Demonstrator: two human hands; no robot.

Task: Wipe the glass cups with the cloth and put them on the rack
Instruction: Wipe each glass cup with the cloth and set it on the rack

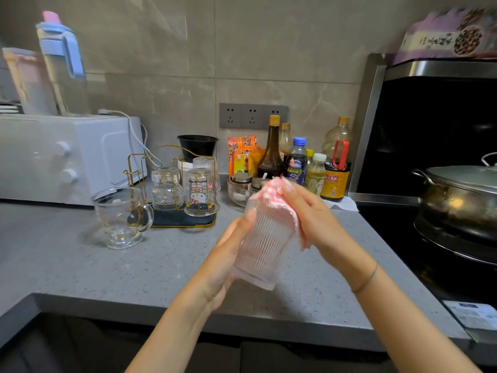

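Observation:
I hold a ribbed glass cup (262,246) tilted above the grey counter, gripped from the left by my left hand (227,254). My right hand (313,214) presses a pink and white cloth (274,196) over the cup's upper end and right side. The gold wire rack (161,184) with a dark tray stands behind, to the left. Three glasses stand upside down on it: a bumpy clear one (166,188), one with a cartoon cat print (201,192) and a ribbed one (205,164) behind. A clear glass mug (121,216) with a handle stands upright on the counter left of the rack.
A white toaster oven (64,157) with jugs on top fills the left. Sauce bottles (295,157), jars and a glass bowl crowd the back wall. On the stove at the right sits a lidded metal pot (460,195). The counter edge (242,319) runs close in front of me.

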